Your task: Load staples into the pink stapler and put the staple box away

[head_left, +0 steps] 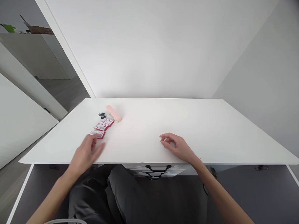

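My left hand [85, 152] is at the left front of the white desk [140, 130], slightly blurred. Its thumb stands apart from the bent fingers, which reach the near edge of a small flat red-and-white box [98, 134]; whether they touch it I cannot tell. Just behind lie more such printed boxes [102, 126], overlapping one another. Beyond them are black binder clips [102, 115] and a pink stapler [113, 113] lying at a slant. Near the desk's front edge, right of centre, my right hand [176, 146] rests with loosely curled fingers, a gap before the thumb and nothing visible in it.
A white wall [151, 49] rises behind the desk, with a grey wall [268, 84] at the right. Under the desktop are drawers with black handles [158, 168]. My legs in dark trousers [130, 193] are below the front edge.
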Action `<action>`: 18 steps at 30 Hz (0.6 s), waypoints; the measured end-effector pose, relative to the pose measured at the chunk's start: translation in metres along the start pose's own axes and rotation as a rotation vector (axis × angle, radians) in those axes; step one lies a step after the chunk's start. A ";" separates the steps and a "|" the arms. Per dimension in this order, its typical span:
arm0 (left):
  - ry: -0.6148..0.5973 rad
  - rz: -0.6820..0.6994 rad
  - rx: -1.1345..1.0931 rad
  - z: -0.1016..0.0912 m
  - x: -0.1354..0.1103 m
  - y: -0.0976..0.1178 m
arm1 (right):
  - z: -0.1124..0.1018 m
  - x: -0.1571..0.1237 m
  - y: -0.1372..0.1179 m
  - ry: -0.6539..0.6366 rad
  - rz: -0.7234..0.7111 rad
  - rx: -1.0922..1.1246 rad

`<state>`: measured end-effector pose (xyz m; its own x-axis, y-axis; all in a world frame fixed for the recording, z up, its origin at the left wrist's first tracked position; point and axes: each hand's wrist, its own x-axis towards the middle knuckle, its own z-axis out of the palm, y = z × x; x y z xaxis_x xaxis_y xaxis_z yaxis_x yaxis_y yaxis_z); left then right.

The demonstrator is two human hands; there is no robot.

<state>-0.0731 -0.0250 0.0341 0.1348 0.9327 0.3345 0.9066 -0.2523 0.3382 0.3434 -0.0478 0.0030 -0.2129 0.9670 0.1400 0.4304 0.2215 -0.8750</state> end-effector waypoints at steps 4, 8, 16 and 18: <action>-0.202 0.127 -0.141 0.019 -0.006 0.043 | 0.000 0.000 -0.002 0.011 0.013 -0.011; -0.260 0.207 -0.243 0.034 0.003 0.074 | 0.000 0.001 -0.003 0.023 0.029 0.008; -0.253 0.090 -0.404 0.046 0.014 0.089 | -0.001 0.004 -0.003 0.049 0.054 0.031; -0.248 0.067 -0.431 0.045 0.013 0.088 | -0.001 0.004 -0.003 0.046 0.060 0.041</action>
<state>0.0265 -0.0231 0.0291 0.3255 0.9308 0.1664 0.6524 -0.3485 0.6730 0.3424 -0.0444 0.0069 -0.1468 0.9834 0.1067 0.4051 0.1582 -0.9005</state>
